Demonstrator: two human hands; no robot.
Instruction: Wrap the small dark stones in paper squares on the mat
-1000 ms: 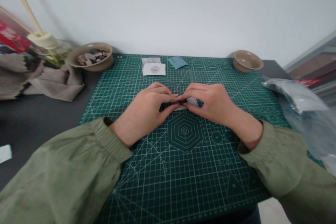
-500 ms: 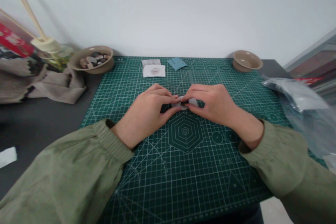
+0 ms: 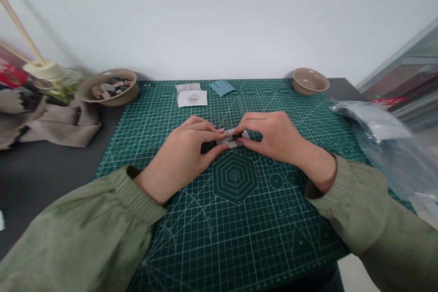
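A small white piece of paper (image 3: 232, 143) lies on the green cutting mat (image 3: 195, 246), just beyond its printed hexagons. My left hand (image 3: 186, 148) holds the left end of the paper, fingertips and thumb on its opposite edges. Over the middle of the paper, my right hand (image 3: 273, 134) pinches a small dark piece (image 3: 237, 136) between thumb and fingers. Its kind is too small to make out, and the fingertips partly cover it. Both hands are close together, their fingertips a short gap apart.
White printed cards (image 3: 192, 97) and a blue packet (image 3: 221, 87) lie at the mat's far edge. A bowl of stones (image 3: 132, 96) stands back left, near a reed diffuser (image 3: 46, 70) and a beige cloth (image 3: 65, 121). Another bowl (image 3: 310, 83) and a clear plastic bag (image 3: 386, 137) are right.
The whole view has shifted a little, so things appear further left and slightly lower. My right fingers have parted slightly from the left fingertips, with the dark piece still pinched.
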